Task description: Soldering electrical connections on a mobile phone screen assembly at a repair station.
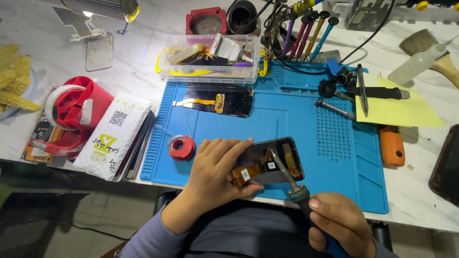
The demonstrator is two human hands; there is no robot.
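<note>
Two hands work at the blue worktop (287,129): the left hand (217,172) is clamped on a black phone screen (272,160), the right hand (342,222) grips a blue-handled soldering iron (294,184), so soldering seems underway and needs a steady tip.

The left hand (217,172) grips a phone screen (272,160) on the blue mat (287,124). The right hand (342,224) holds a soldering iron (291,184), tip on it.

Two phone screens (275,160), one soldering iron (294,186), five screwdrivers (306,33)
</note>
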